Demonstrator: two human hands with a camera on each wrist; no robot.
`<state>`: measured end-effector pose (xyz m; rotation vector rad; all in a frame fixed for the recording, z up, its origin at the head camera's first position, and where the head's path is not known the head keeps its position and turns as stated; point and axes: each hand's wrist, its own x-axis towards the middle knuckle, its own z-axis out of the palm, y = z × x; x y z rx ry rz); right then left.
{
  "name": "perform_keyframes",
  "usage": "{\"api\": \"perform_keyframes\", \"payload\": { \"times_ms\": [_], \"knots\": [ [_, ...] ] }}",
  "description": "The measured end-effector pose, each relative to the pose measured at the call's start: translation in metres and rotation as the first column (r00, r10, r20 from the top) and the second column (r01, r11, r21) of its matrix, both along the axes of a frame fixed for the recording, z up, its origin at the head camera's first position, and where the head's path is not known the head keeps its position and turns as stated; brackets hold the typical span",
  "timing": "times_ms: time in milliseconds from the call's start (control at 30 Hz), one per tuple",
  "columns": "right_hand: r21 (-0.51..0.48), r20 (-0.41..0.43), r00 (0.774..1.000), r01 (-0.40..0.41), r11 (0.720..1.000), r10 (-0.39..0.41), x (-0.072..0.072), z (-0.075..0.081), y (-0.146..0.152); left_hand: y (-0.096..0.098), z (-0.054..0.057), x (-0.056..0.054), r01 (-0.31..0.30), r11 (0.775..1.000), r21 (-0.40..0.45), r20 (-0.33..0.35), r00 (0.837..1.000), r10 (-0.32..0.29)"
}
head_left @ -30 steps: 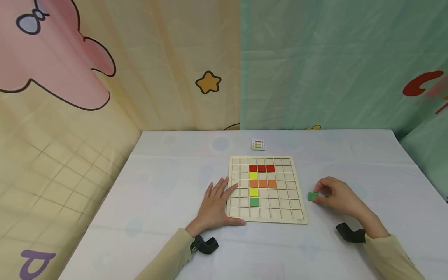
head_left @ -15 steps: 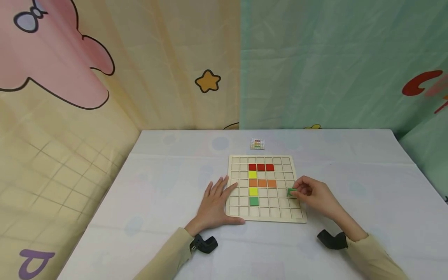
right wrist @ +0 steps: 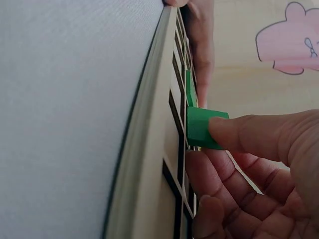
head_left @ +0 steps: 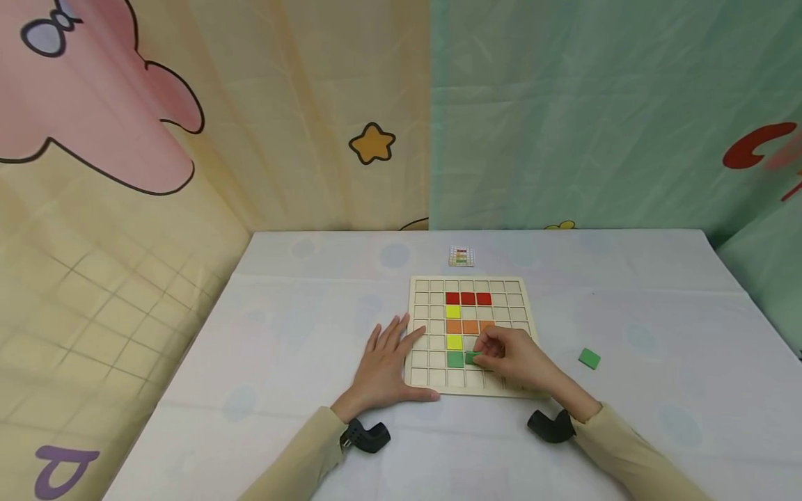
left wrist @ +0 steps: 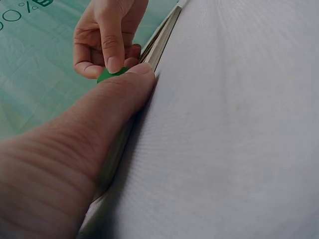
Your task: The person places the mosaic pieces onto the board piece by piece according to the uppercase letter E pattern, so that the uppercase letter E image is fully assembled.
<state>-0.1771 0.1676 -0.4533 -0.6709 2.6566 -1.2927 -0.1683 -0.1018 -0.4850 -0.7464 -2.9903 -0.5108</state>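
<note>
A pale wooden grid board (head_left: 432,379) lies on the table with red, yellow, orange and green square tiles in its cells. My right hand (head_left: 516,356) pinches a green tile (right wrist: 202,127) between thumb and fingers, tilted, with its edge right at the cell beside the placed green tile (head_left: 454,360). My left hand (head_left: 383,369) rests with spread, straight fingers on the board's left edge, its thumb (left wrist: 124,89) along the front edge. Three red tiles (head_left: 468,298) form the upper row; orange tiles (head_left: 461,327) lie below, partly behind my right fingers. Yellow tiles (head_left: 454,342) sit between the rows.
A loose green tile (head_left: 589,358) lies on the white-covered table (head_left: 250,334) to the right of the board. Behind the board is a small card (head_left: 461,257) printed with a coloured grid pattern. Printed curtains (head_left: 564,125) hang along the table's back edge.
My right hand has picked up a green tile from the table at the right and carried it left over the board to the green row. My left hand has stayed in place.
</note>
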Motion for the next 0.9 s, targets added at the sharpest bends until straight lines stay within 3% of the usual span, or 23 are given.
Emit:
{"api": "perform_keyframes", "payload": {
  "times_ms": [500, 700, 900],
  "knots": [
    [0.14, -0.089, 0.995, 0.059, 0.988, -0.047, 0.004, 0.001, -0.005, 0.0, 0.001, 0.0, 0.002, 1.0, 0.0, -0.002, 1.0, -0.002],
    [0.138, -0.086, 0.996, -0.02, 0.99, 0.032, 0.006, 0.0, 0.005, 0.0, 0.001, 0.001, 0.004, 1.0, -0.003, -0.004, 1.0, -0.004],
    [0.06, -0.095, 0.991, -0.092, 0.994, 0.097, 0.009, -0.001, 0.023, 0.0, 0.001, 0.001, 0.009, 1.0, 0.007, -0.013, 1.0, -0.009]
  ]
}}
